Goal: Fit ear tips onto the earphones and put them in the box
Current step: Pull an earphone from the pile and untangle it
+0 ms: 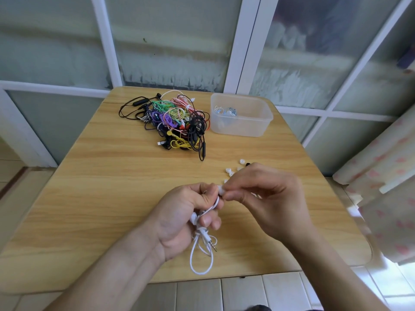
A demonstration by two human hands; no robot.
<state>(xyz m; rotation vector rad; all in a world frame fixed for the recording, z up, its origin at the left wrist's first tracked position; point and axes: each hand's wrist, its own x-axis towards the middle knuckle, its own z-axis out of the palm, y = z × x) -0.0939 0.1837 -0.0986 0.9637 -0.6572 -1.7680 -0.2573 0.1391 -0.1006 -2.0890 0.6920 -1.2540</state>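
Observation:
My left hand [188, 218] grips a bundled white earphone [202, 250] above the table's near middle; its cable loop and jack plug hang below my fist. My right hand [265, 194] pinches a small white ear tip [221, 190] against the earbud held at my left fingertips. Several loose white ear tips [228, 170] and a dark one lie on the table just beyond my right hand, partly hidden by it. A clear plastic box [241, 124] stands at the far right with a pale blue-white earphone inside.
A tangled pile of coloured earphones [173, 120] lies at the far middle of the wooden table [101, 187]. Frosted window panes stand behind the table. A patterned curtain [386, 198] hangs at the right, beside the table's edge.

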